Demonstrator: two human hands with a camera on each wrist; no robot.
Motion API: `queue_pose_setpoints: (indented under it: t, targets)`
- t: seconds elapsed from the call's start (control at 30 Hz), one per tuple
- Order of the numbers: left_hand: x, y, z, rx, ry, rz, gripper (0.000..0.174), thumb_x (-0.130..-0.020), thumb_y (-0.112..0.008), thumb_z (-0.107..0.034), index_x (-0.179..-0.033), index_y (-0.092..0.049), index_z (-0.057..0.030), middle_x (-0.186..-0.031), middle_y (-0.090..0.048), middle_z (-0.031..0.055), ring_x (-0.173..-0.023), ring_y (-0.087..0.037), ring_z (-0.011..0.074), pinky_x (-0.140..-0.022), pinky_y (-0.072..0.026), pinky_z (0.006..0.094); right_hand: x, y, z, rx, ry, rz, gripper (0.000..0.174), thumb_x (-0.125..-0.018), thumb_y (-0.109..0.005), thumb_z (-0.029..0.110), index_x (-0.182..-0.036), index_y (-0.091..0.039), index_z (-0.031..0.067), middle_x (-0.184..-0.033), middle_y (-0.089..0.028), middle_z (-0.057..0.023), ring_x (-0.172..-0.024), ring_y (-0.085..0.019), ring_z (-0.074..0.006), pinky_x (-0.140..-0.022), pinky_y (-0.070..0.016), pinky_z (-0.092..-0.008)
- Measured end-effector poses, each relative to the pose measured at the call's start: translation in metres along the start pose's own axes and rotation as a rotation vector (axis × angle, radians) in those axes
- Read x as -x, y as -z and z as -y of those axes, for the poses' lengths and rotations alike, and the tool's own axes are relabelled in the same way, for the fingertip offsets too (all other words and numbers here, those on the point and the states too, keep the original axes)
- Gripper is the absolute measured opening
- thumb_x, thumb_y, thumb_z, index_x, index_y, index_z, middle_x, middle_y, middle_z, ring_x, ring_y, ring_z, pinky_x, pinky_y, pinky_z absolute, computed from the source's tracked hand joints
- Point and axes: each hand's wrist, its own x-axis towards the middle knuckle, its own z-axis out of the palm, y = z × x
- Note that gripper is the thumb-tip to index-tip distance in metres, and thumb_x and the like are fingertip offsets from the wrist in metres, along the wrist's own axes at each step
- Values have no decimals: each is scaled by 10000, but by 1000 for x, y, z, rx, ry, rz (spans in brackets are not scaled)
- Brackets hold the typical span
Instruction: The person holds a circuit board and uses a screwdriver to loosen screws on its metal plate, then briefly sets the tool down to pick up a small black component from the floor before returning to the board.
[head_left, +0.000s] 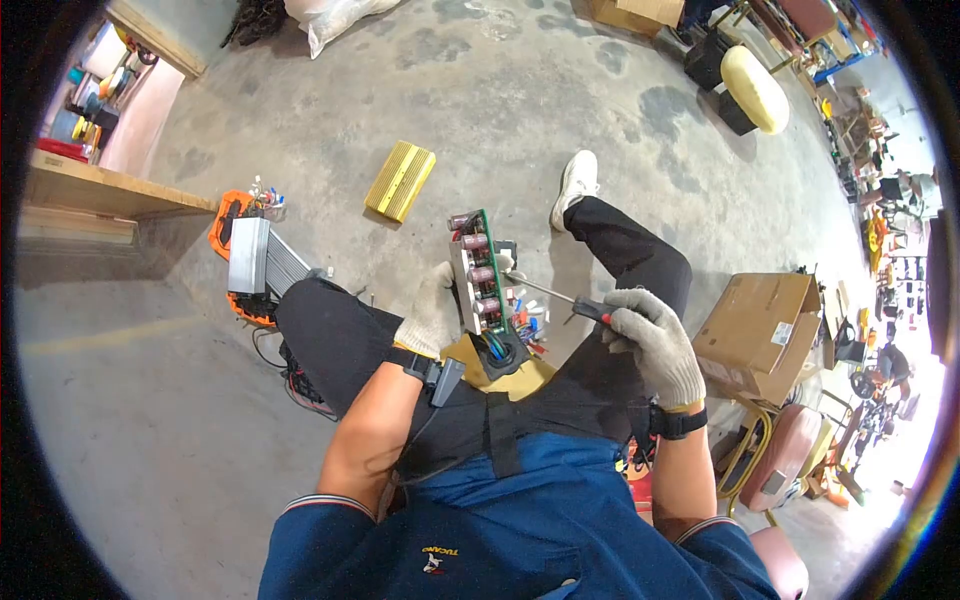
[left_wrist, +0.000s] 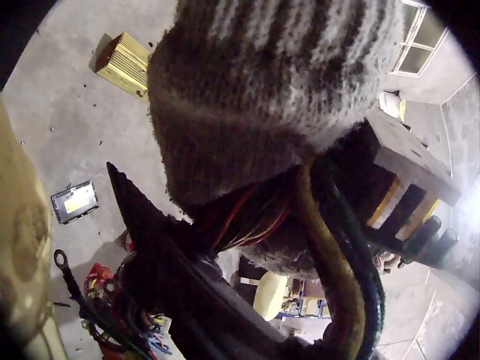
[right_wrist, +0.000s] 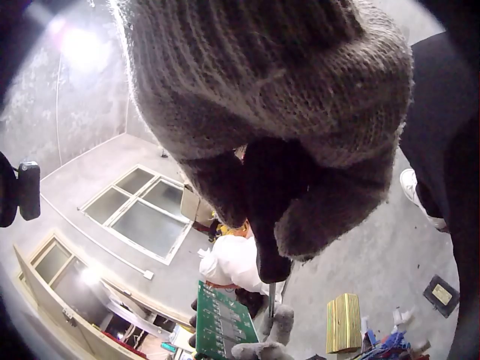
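Observation:
My gloved left hand (head_left: 432,312) grips a green circuit board (head_left: 487,265) with tall cylindrical capacitors and a metal heat sink along one side. The board stands on edge above my lap. Thick wires (left_wrist: 330,255) run from its near end past the palm in the left wrist view. My right hand (head_left: 655,345), also gloved, holds a screwdriver (head_left: 595,312) by its black and red handle. Its shaft points left at the board, and the tip is hidden behind the left fingertips (right_wrist: 279,328) in the right wrist view. The board's soldered underside (right_wrist: 225,324) shows there.
A yellow finned metal case (head_left: 400,180) lies on the concrete floor ahead. To the left is an orange unit with a silver finned block (head_left: 250,255). Loose coloured connectors (head_left: 528,322) lie between the legs. A cardboard box (head_left: 757,325) stands at right, a cream-cushioned seat (head_left: 755,90) farther back.

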Motion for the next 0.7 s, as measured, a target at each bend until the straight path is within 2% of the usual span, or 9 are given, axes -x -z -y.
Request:
queue_pose_setpoints:
  t: [0.07,0.13,0.2,0.23,0.37,0.43,0.47,0.53,0.7]
  targets:
    - [6,-25,-3,-32,13,-31,499,-1023,-501,-325,-1415,-553,-20,-1142,-674,150,-979,-679,289,-825,-596,409,-1,-1,1,-12,6,-5,322,-958,-639,140,-1226,-667,-37,-957,-683,-69,-849,-663,-132,-768,-555,-275]
    - [7,-25,-5,-64,35,-66,486,-1021,-494,-316,-1382,-573,1,-1151,-672,181,-987,-678,291,-799,-591,392,0,2,0,4,-11,-4,320,-956,-645,146,-1218,-670,-37,-948,-681,-66,-845,-663,-131,-770,-552,-274]
    - [-1,-11,-5,79,91,79,490,-1019,-483,-305,-1346,-589,44,-1150,-669,223,-967,-676,298,-766,-577,376,2,1,2,-3,-20,-23,327,-951,-652,155,-1215,-673,-37,-948,-682,-64,-851,-663,-132,-770,-548,-275]
    - [0,-5,-5,-16,47,89,712,-966,-630,-413,-1436,-507,107,-1332,-620,312,-1148,-683,384,-859,-622,431,1,-2,2,16,-9,-23,331,-952,-656,162,-1217,-674,-35,-948,-683,-63,-852,-662,-133,-771,-547,-277]
    - [-3,4,-1,-60,39,67,709,-965,-638,-403,-1441,-503,105,-1340,-618,308,-1155,-677,388,-880,-620,457,2,0,0,31,-3,-17,343,-954,-660,181,-1224,-675,-30,-951,-685,-61,-860,-663,-136,-776,-548,-282]
    - [-5,5,3,404,49,373,724,-965,-629,-407,-1451,-489,111,-1353,-607,324,-1186,-665,415,-931,-610,494,3,0,1,43,-1,-13,343,-956,-658,183,-1224,-675,-30,-953,-686,-61,-861,-662,-134,-777,-549,-281]
    - [-4,9,1,406,51,372,724,-965,-629,-407,-1451,-489,111,-1353,-607,324,-1186,-665,415,-931,-610,494,2,-2,1,57,-1,-9,343,-957,-655,185,-1225,-675,-30,-955,-687,-61,-863,-661,-132,-778,-550,-281]
    - [4,-9,-4,-18,51,36,738,-955,-634,-409,-1455,-485,113,-1377,-591,330,-1223,-643,443,-964,-596,524,2,-1,3,46,-4,-9,344,-958,-655,187,-1226,-675,-28,-956,-687,-61,-862,-660,-130,-778,-549,-279]
    - [1,2,-3,-34,17,65,721,-944,-654,-367,-1457,-483,110,-1380,-592,322,-1249,-624,454,-951,-598,513,3,-5,4,48,-2,-26,339,-964,-655,193,-1223,-676,-24,-953,-687,-57,-852,-657,-125,-773,-548,-274]
